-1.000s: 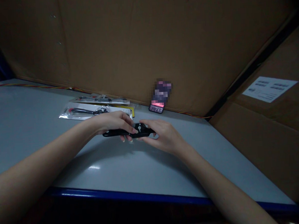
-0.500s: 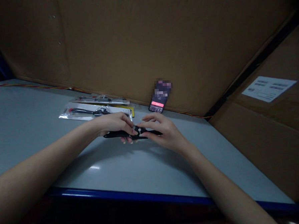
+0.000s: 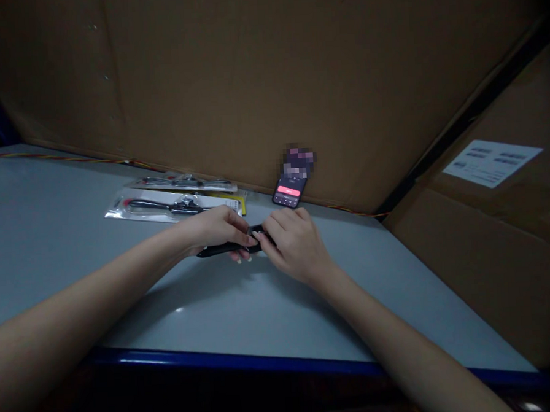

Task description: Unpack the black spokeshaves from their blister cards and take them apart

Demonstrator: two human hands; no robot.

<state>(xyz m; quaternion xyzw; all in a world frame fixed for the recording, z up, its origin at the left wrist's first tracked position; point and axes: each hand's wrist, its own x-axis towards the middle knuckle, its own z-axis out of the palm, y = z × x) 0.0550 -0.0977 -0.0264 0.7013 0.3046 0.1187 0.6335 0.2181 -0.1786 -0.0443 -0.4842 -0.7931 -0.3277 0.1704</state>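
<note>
A black spokeshave [image 3: 211, 250], long and narrow with a handle on each side, is held just above the table by both hands. My left hand [image 3: 221, 228] is closed around its left part, thumb on top near the middle and fingertips showing beneath. My right hand [image 3: 295, 242] is closed over the right part, its thumb and fingers pressed near the middle. The right handle is mostly hidden under that hand. Behind my left hand lies a similar black tool in a clear blister pack [image 3: 139, 214] on white card.
Another blister pack [image 3: 188, 184] lies farther back, with a yellow piece [image 3: 243, 205] beside it. A lit phone [image 3: 292, 183] leans on the cardboard wall [image 3: 204, 80]. Twisted wires [image 3: 69, 158] run along the table's back. A labelled cardboard panel [image 3: 493, 237] stands right. A blue edge [image 3: 237, 360] borders the table [image 3: 244, 318].
My right hand has closed more tightly over the spokeshave's right side, its fingers curling in and covering the right handle. My left hand keeps its hold, shifted very slightly right.
</note>
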